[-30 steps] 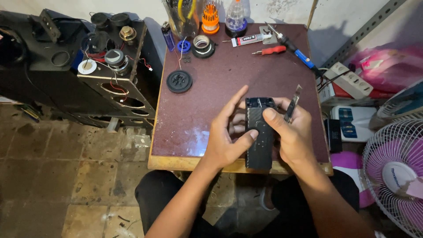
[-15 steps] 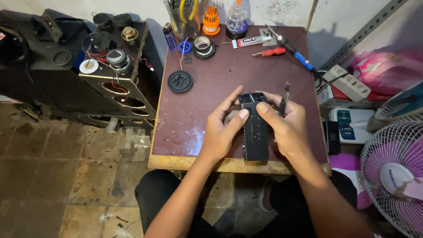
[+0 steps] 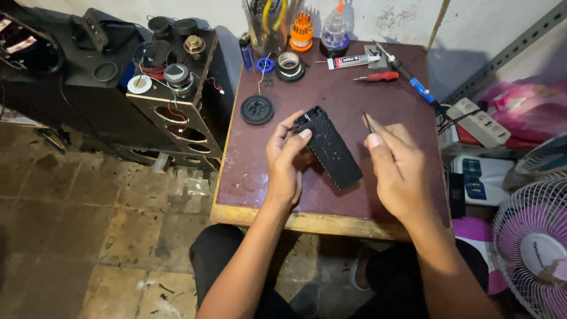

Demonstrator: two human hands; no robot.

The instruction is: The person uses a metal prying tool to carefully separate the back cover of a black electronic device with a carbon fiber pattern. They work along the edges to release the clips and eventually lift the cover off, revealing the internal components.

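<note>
My left hand (image 3: 287,162) holds a long black ribbed device (image 3: 328,148) by its upper end, tilted over the dark red table (image 3: 248,171). My right hand (image 3: 397,165) has come off the device and pinches a thin metal tool (image 3: 368,123), tweezers or a pick, its tip pointing up just to the right of the device.
A black round disc (image 3: 257,109) lies left of the hands. At the table's back are a tape roll (image 3: 290,65), a glue tube (image 3: 354,61), a red screwdriver (image 3: 378,77) and a soldering iron (image 3: 410,80). Black speaker cabinets (image 3: 171,100) stand left; a power strip (image 3: 479,121) and fan (image 3: 534,248) stand right.
Both hands held the device upright before. Now my right hand has let go and moved right with the thin tool, and the device is tilted diagonally in my left hand.
</note>
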